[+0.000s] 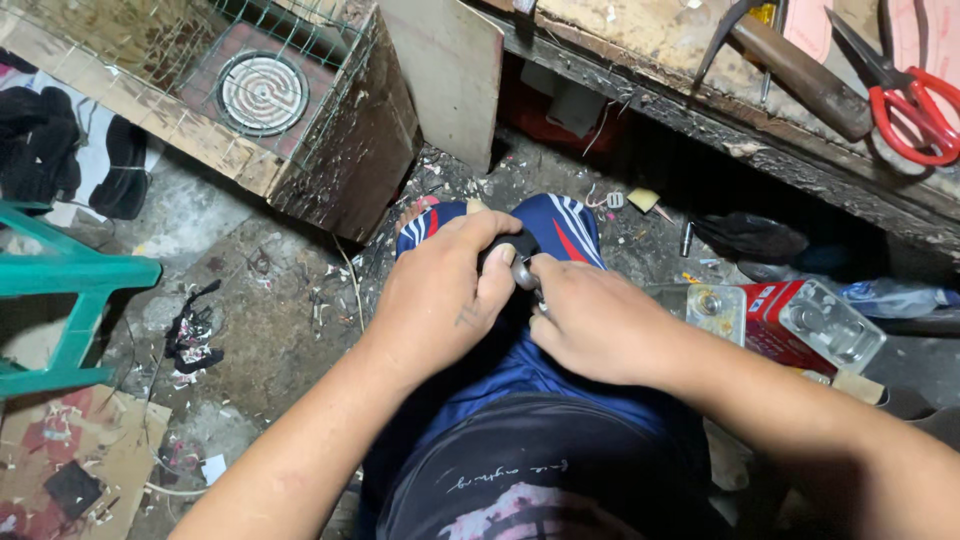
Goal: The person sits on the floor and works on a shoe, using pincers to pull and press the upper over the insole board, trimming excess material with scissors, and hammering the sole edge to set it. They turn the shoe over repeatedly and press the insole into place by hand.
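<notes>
My left hand (pixel 440 295) is curled around a small black object (pixel 505 246) held over my knee in blue shorts (pixel 560 225). My right hand (pixel 595 320) meets it from the right, fingers pinched on a small round metal piece (pixel 524 275) at the object's end. The two hands touch each other. Most of the black object is hidden inside my left fist, so its shape is unclear.
A wooden box with wire mesh and a round coil (pixel 262 92) stands at the upper left. A green plastic stool (pixel 60 290) is at the left. Red-handled scissors (pixel 915 105) and a hammer (pixel 790 60) lie on the workbench above. A red can (pixel 800 325) sits at my right.
</notes>
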